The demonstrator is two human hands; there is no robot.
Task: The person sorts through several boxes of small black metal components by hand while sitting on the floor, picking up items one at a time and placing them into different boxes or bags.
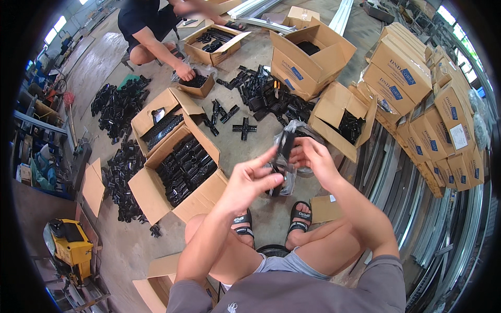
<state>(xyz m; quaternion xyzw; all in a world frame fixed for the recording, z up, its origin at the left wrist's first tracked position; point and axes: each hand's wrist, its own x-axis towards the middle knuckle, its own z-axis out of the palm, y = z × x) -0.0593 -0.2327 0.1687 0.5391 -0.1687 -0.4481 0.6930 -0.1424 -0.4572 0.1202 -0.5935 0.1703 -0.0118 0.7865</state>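
In front of my knees, my left hand (253, 177) is closed, thumb and fingers around a black connector (285, 148) that is blurred, so its exact shape cannot be told. A clear plastic bag (286, 188) hangs around and below the connector. My right hand (317, 159) is on the other side, its fingers curled in against the bag. On the floor beyond lies a black cross-shaped connector (244, 129), with several more loose pieces nearby. An open cardboard box (201, 203) full of black connectors stands to the left of my left hand.
Heaps of black connectors (121, 107) lie at left and ahead. Open cartons (313, 57) surround the work spot. A co-worker (151, 34) sits far left, one hand in a small box (201, 89). Stacked cartons (399, 78) and long metal profiles (443, 229) line the right.
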